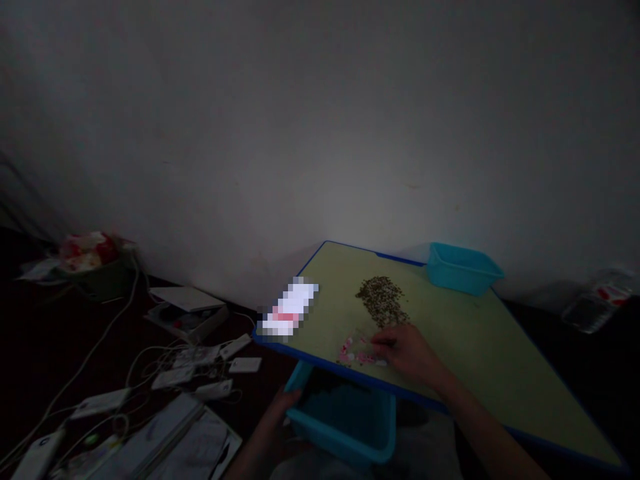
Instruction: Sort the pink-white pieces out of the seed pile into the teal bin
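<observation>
Below the near edge of a pale yellow table (450, 340) with a blue rim, my left hand (283, 412) grips the left side of a blue basin (345, 437), which has some dark material inside. My right hand (403, 350) is over the table with fingers pinched together; what they hold, if anything, is too small to make out. Small pink and white pieces (365, 359) lie just left of its fingertips. Behind them a spread pile of small brown and pale grains (383, 300) rests on the tabletop.
A second blue basin (463, 269) stands at the table's back right. A bright, blurred-out device (293, 310) lies at the left edge. On the floor at left are white power strips with cables (173, 378), papers (155, 440) and a filled green basket (103, 283).
</observation>
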The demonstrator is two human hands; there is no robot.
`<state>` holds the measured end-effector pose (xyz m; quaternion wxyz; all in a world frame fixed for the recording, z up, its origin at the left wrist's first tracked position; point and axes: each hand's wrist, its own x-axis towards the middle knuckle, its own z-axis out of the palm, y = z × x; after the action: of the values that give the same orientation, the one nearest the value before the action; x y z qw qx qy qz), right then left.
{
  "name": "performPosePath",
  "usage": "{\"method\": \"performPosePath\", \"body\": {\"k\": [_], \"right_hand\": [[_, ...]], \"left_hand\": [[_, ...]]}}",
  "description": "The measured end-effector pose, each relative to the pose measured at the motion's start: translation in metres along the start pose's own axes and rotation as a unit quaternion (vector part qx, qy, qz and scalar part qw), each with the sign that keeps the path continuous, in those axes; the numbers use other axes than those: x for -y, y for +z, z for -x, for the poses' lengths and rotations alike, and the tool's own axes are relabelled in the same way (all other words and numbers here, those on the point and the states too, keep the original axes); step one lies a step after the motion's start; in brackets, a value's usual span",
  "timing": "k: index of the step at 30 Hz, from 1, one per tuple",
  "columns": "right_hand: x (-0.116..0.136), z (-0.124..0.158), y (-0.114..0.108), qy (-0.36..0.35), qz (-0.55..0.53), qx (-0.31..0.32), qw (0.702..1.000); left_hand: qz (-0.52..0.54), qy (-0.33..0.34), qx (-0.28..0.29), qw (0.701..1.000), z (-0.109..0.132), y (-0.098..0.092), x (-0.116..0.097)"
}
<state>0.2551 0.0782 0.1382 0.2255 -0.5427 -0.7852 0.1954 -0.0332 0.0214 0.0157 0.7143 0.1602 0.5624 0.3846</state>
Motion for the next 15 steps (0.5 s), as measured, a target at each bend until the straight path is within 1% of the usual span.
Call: {"method": "performPosePath", "body": {"k": [2,7,10,15], "right_hand": [[0.005,0.008,0.003,0.001,-0.013,-0.004,1.000],[0.008,0.020,0.007,0.010,-0.061,-0.014,0.998],[0.006,0.022,0.008,0.024,-0.090,-0.017,0.995],[0.004,0.024,0.010,0.030,-0.103,-0.022,0.994]], "left_hand": [[0.007,0.002,0.004,1.000,-0.002,-0.001,0.003],[0.010,-0.024,0.018,0.999,-0.011,-0.005,0.009],[0.008,-0.020,0.032,0.999,-0.008,-0.001,0.010],[-0.005,-0.005,0.029,1.000,0.002,0.005,0.011]]}}
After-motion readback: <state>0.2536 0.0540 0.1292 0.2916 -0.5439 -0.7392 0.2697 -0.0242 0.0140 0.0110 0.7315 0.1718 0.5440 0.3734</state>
